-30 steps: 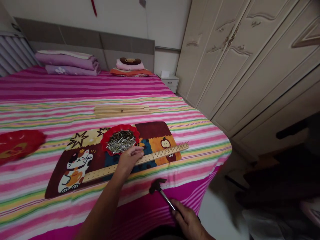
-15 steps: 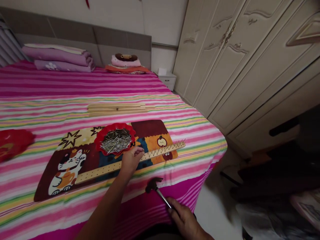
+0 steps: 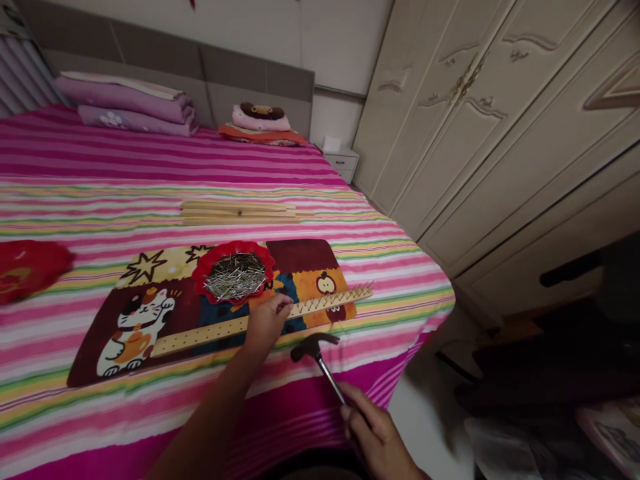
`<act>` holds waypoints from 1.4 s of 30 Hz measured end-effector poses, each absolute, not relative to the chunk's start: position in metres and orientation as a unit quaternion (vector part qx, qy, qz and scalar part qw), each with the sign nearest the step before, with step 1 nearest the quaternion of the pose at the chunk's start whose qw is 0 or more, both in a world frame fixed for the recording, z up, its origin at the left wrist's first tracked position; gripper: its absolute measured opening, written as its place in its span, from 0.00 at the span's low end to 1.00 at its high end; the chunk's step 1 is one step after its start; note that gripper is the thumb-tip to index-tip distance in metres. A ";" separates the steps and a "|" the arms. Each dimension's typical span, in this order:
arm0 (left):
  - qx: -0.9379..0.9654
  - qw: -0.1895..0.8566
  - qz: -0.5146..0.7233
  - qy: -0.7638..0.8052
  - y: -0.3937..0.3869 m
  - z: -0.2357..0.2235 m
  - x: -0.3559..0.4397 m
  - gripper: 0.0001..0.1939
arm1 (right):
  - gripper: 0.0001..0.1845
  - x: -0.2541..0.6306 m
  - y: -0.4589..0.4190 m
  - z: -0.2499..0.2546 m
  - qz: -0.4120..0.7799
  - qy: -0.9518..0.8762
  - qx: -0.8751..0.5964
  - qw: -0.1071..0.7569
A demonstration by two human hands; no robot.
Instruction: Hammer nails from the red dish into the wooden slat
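Along the middle of the wooden strip [image 3: 205, 333], your left hand [image 3: 267, 323] has its fingertips drawn together in a pinch; whether a nail sits between them is too small to tell. Your right hand [image 3: 373, 427] is wrapped around the handle of the hammer [image 3: 330, 378]. Its head points away from you, just on your side of the strip, a position that presumably keeps it ready without crowding your left fingers.

To the right of the pinch, upright nails [image 3: 345, 293] stand along the strip, some leaning. To the left, rows of dark dots, apparently holes, probably set the spacing. The strip lies aslant over the patterned mat [image 3: 297, 252], its right end projecting past the edge; the mat likely shields the bedding.

Just beyond your left hand, the red bowl [image 3: 200, 267] rests on the mat, heaped with loose nails [image 3: 235, 277], likely for a short reach. Farther out, more wooden strips [image 3: 237, 213] lie together on the bed [image 3: 380, 293], apparently laid aside to keep the working area free. A red dish [image 3: 35, 267] sits well apart at the left.
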State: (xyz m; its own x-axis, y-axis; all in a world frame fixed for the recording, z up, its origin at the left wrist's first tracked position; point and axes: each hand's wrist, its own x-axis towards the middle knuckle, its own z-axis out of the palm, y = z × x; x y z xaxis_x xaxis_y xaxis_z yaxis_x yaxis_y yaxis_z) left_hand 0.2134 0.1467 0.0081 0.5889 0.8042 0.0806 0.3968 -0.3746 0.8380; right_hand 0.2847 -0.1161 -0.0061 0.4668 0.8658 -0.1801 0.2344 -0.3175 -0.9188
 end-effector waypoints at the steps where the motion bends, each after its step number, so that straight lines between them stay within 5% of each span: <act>1: 0.793 0.406 0.248 0.380 0.147 0.007 0.213 0.09 | 0.25 0.287 -0.110 0.005 0.329 -0.374 -0.739 0.453; 8: 0.805 0.387 0.244 0.378 0.145 0.006 0.214 0.06 | 0.23 0.311 -0.056 0.067 0.179 -0.475 -0.747 0.429; 14: 0.824 0.347 0.227 0.387 0.144 0.008 0.214 0.06 | 0.22 0.319 -0.036 0.064 0.126 -0.554 -0.743 0.355; 18: 0.834 0.330 0.228 0.378 0.144 0.006 0.214 0.06 | 0.22 0.313 -0.049 0.062 0.143 -0.533 -0.742 0.381; 26: 0.820 0.349 0.281 0.357 0.142 0.004 0.207 0.09 | 0.22 0.294 -0.105 -0.015 0.257 -0.456 -0.738 0.424; 30: 0.819 0.214 0.320 0.426 0.162 0.026 0.181 0.11 | 0.23 0.295 -0.118 -0.049 0.296 -0.405 -0.756 0.421; 35: 0.826 0.039 0.139 0.544 0.200 0.056 0.153 0.14 | 0.25 0.297 -0.113 -0.054 0.313 -0.357 -0.752 0.456; 42: 0.837 0.040 0.022 0.546 0.215 0.062 0.153 0.16 | 0.26 0.294 -0.111 -0.059 0.290 -0.332 -0.756 0.483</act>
